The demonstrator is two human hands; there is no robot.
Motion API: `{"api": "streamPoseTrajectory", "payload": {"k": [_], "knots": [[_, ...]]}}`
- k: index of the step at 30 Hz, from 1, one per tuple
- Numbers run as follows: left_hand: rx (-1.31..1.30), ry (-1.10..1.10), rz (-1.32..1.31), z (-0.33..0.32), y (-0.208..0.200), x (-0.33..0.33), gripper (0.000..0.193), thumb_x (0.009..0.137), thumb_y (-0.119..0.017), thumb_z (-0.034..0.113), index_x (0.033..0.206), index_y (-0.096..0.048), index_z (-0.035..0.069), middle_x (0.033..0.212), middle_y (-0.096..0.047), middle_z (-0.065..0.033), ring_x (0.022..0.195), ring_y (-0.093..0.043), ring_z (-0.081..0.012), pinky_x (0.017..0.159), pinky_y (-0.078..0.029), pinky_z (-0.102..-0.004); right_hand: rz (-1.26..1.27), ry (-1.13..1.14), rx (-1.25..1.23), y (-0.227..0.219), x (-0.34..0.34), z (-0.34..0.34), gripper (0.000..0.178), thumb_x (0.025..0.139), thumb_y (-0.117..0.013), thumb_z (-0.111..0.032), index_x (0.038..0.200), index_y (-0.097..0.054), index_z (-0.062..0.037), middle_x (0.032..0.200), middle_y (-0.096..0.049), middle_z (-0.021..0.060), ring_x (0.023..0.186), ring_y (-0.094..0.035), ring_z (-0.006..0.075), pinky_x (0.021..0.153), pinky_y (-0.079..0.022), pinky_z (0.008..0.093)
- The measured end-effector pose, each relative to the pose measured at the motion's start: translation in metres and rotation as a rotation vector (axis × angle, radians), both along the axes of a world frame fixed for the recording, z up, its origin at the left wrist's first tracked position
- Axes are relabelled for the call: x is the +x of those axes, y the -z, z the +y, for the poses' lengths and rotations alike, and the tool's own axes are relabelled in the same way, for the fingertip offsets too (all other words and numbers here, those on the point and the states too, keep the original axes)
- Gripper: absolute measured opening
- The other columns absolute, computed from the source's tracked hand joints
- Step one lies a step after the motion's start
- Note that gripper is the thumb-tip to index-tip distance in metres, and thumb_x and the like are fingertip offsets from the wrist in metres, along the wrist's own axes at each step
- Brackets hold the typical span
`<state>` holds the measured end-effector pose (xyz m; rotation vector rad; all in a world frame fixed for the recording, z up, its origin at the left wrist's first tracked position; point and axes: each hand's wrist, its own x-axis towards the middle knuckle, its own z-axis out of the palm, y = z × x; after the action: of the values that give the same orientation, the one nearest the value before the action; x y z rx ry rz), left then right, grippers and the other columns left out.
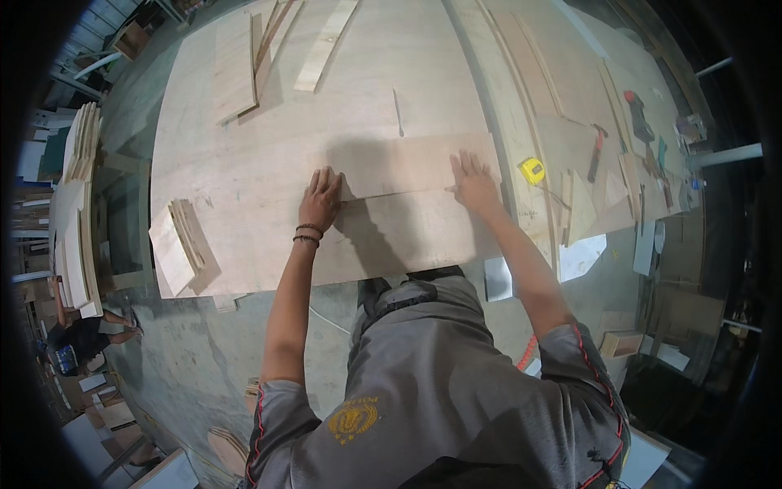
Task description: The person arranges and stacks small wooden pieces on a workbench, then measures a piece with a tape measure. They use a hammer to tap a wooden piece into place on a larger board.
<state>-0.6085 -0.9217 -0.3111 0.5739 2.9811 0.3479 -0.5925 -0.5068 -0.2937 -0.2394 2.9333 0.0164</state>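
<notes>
A thin rectangular plywood board [399, 167] lies flat on the large pale plywood sheet [269, 171] in front of me. On the board's left end rests my left hand [321, 200], palm down with its fingers stretched forward. My right hand [475, 186] lies on the right end, its fingers spread. Neither hand is wrapped round anything. The board's near edge runs between my hands as a thin dark line, partly in my shadow. Beyond the board lies a thin, dark, pencil-like rod [398, 112].
Stacked wood pieces [183, 240] sit at the sheet's left corner, and loose strips [326, 45] at the far side. To the right lie a yellow tape measure [532, 170], a hammer [597, 151] and a red-and-black tool [638, 118]. Another person [81, 338] is at far left.
</notes>
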Motion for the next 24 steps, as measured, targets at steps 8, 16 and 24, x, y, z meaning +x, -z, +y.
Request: {"api": "streamPoseTrajectory", "payload": {"k": [8,16,24], "knots": [[0.023,0.009,-0.034,0.0,-0.009,-0.044,0.073,0.088,-0.064,0.012,0.156,-0.039,0.027,0.163,-0.033,-0.0131,0.15,-0.03,-0.0353,0.116,-0.042,-0.0432,-0.039,0.021,0.01,-0.001,-0.046,-0.002,0.084,0.094,-0.065,-0.045,0.161,-0.024,-0.0128,0.168,-0.019,0.0157,0.155,-0.018,0.0365,0.119,-0.026,0.0626],[-0.002,-0.01,0.02,-0.002,-0.005,-0.079,0.073,0.086,-0.076,0.024,0.152,-0.045,0.029,0.163,-0.035,-0.0061,0.15,-0.032,-0.0298,0.119,-0.04,-0.0407,-0.077,0.034,-0.01,-0.012,-0.081,-0.002,0.086,0.093,-0.067,-0.043,0.161,-0.023,-0.0152,0.169,-0.018,0.0143,0.155,-0.016,0.036,0.122,-0.023,0.0607],[-0.02,0.039,-0.089,0.004,-0.03,-0.117,0.078,0.083,-0.079,0.025,0.152,-0.044,0.032,0.164,-0.033,-0.0052,0.151,-0.03,-0.0288,0.118,-0.04,-0.0463,-0.116,0.052,-0.005,-0.013,-0.111,0.0,0.087,0.092,-0.068,-0.044,0.162,-0.022,-0.0178,0.169,-0.017,0.0124,0.156,-0.015,0.0339,0.123,-0.023,0.0583]]}}
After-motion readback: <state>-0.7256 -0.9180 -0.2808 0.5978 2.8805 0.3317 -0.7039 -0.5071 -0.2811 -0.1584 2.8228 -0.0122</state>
